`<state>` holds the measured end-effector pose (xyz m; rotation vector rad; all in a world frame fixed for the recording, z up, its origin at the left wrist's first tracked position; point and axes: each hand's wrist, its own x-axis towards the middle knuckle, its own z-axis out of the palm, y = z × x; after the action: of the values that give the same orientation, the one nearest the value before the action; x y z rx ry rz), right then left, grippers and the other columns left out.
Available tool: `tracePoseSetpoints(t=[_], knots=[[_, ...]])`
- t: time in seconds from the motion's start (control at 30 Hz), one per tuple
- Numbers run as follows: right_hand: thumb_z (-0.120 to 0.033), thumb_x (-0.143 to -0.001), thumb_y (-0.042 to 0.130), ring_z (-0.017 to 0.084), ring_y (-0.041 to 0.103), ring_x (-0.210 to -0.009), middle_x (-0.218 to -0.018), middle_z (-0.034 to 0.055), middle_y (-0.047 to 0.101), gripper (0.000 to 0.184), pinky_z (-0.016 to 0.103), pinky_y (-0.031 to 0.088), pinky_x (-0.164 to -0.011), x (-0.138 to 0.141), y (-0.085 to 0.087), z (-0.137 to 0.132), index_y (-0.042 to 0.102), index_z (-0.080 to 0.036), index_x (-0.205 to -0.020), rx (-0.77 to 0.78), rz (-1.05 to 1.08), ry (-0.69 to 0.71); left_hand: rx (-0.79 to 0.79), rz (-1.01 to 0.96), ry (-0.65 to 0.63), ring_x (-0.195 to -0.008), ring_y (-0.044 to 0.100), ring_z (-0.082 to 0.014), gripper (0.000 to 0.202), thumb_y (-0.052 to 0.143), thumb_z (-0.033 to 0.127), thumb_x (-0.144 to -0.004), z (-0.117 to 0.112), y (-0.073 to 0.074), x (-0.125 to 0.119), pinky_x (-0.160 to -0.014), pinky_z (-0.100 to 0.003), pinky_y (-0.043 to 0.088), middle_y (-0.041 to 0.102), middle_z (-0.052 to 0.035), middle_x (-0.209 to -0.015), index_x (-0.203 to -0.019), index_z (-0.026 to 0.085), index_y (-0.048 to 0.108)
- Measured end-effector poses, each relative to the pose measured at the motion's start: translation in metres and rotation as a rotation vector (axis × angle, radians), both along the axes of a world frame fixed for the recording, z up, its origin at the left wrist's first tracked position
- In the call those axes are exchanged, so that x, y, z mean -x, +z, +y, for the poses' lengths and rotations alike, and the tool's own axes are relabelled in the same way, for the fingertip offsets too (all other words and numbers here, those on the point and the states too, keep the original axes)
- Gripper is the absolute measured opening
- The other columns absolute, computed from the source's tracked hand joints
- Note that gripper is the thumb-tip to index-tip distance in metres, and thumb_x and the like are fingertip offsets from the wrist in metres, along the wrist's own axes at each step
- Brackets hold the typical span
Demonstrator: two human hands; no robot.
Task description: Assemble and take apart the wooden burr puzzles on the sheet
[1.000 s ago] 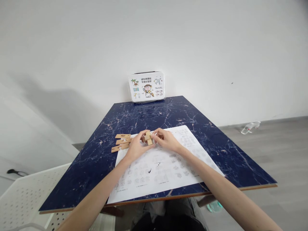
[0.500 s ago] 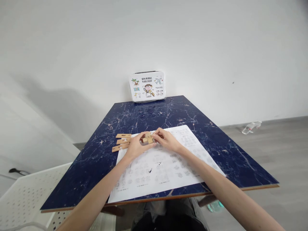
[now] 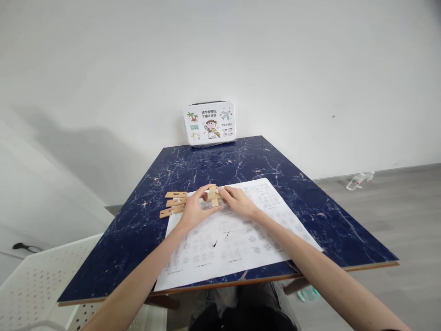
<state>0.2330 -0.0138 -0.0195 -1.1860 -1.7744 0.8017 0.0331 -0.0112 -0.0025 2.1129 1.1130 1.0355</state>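
Note:
Between my two hands is a cluster of crossed light wooden puzzle pieces (image 3: 213,196), held just above a printed sheet (image 3: 220,236). My left hand (image 3: 196,208) curves around its left side, thumb at the bottom and fingers at the top. On the other side, the fingers of my right hand (image 3: 237,200) pinch its right end. Several flat wooden pieces with slots (image 3: 175,202) lie left of my left hand, partly on the sheet's edge. Small diagrams cover the sheet, too faint to read.
A white case with cartoon travel prints (image 3: 211,124) leans on the wall at the back of the blue marbled table (image 3: 206,165). White perforated furniture (image 3: 37,280) stands at the left. A clear plastic bottle (image 3: 359,181) lies on the floor to the right.
The wooden cluster has been turned between my fingers and now shows an upright cross shape. Both hands stay in nearly the same place; the flat pieces have not moved.

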Motion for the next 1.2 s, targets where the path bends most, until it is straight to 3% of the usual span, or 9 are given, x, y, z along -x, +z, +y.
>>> tracePoseSetpoints(t=[0.27, 0.47, 0.63, 0.8, 0.9, 1.0, 1.1, 1.2], knots=[[-0.056, -0.102, 0.044, 0.016, 0.046, -0.059, -0.062, -0.0032, 0.052, 0.046, 0.029, 0.033, -0.06, 0.001, -0.001, 0.0, 0.043, -0.025, -0.068, -0.011, -0.004, -0.023, 0.079, -0.046, -0.026, -0.127, 0.064, -0.0311, 0.073, 0.091, 0.04, -0.074, 0.003, -0.002, 0.002, -0.11, -0.046, 0.05, 0.068, -0.0094, -0.141, -0.138, 0.026, 0.061], [-0.059, -0.1, 0.042, 0.015, 0.049, -0.058, -0.058, -0.0028, 0.051, 0.049, 0.028, 0.035, -0.058, -0.004, -0.001, 0.007, 0.044, -0.024, -0.066, 0.038, 0.078, -0.121, 0.098, -0.083, 0.027, -0.112, 0.07, -0.0285, 0.07, 0.09, 0.041, -0.075, 0.008, -0.003, 0.004, -0.1, -0.043, 0.055, 0.072, -0.0085, -0.133, -0.137, 0.027, 0.06], [-0.065, -0.098, 0.038, 0.017, 0.051, -0.054, -0.054, -0.0026, 0.05, 0.051, 0.028, 0.038, -0.054, -0.012, -0.005, 0.014, 0.047, -0.024, -0.069, 0.087, 0.175, -0.21, 0.067, -0.161, 0.124, -0.116, 0.069, -0.0284, 0.062, 0.084, 0.044, -0.081, 0.015, -0.006, 0.007, -0.096, -0.04, 0.054, 0.07, -0.0094, -0.136, -0.135, 0.027, 0.059], [-0.067, -0.096, 0.041, 0.017, 0.052, -0.054, -0.053, -0.0021, 0.049, 0.05, 0.028, 0.039, -0.052, -0.015, -0.009, 0.017, 0.047, -0.025, -0.07, 0.117, 0.253, -0.246, -0.116, 0.073, 0.333, -0.114, 0.067, -0.0305, 0.068, 0.085, 0.043, -0.08, 0.019, -0.013, 0.013, -0.1, -0.047, 0.051, 0.069, -0.0104, -0.13, -0.138, 0.026, 0.053], [-0.069, -0.095, 0.043, 0.016, 0.05, -0.051, -0.054, -0.0027, 0.047, 0.05, 0.027, 0.038, -0.051, -0.014, -0.009, 0.018, 0.046, -0.025, -0.07, 0.143, 0.29, -0.228, -0.223, 0.292, 0.381, -0.123, 0.061, -0.0363, 0.054, 0.085, 0.04, -0.08, 0.022, -0.018, 0.016, -0.105, -0.053, 0.047, 0.068, -0.0115, -0.127, -0.126, 0.025, 0.059], [-0.07, -0.095, 0.045, 0.015, 0.046, -0.048, -0.053, -0.0036, 0.045, 0.05, 0.027, 0.036, -0.048, -0.013, -0.009, 0.017, 0.046, -0.025, -0.071, 0.174, 0.321, -0.192, -0.245, 0.401, 0.369, -0.127, 0.056, -0.0411, 0.048, 0.087, 0.039, -0.078, 0.023, -0.02, 0.018, -0.109, -0.059, 0.044, 0.07, -0.0122, -0.121, -0.117, 0.024, 0.063], [-0.07, -0.095, 0.046, 0.013, 0.042, -0.045, -0.053, -0.0049, 0.041, 0.05, 0.027, 0.034, -0.046, -0.012, -0.008, 0.016, 0.045, -0.025, -0.072, 0.21, 0.343, -0.138, -0.279, 0.377, 0.319, -0.134, 0.052, -0.0391, 0.056, 0.085, 0.043, -0.08, 0.019, -0.017, 0.016, -0.114, -0.057, 0.042, 0.066, -0.0126, -0.132, -0.127, 0.024, 0.06], [-0.069, -0.095, 0.047, 0.012, 0.037, -0.043, -0.051, -0.0065, 0.038, 0.05, 0.027, 0.033, -0.045, -0.008, -0.006, 0.012, 0.046, -0.025, -0.071, 0.252, 0.347, -0.056, -0.311, 0.296, 0.18, -0.134, 0.055, -0.0334, 0.067, 0.082, 0.046, -0.085, 0.011, -0.011, 0.011, -0.114, -0.051, 0.045, 0.06, -0.0101, -0.142, -0.142, 0.029, 0.05]])
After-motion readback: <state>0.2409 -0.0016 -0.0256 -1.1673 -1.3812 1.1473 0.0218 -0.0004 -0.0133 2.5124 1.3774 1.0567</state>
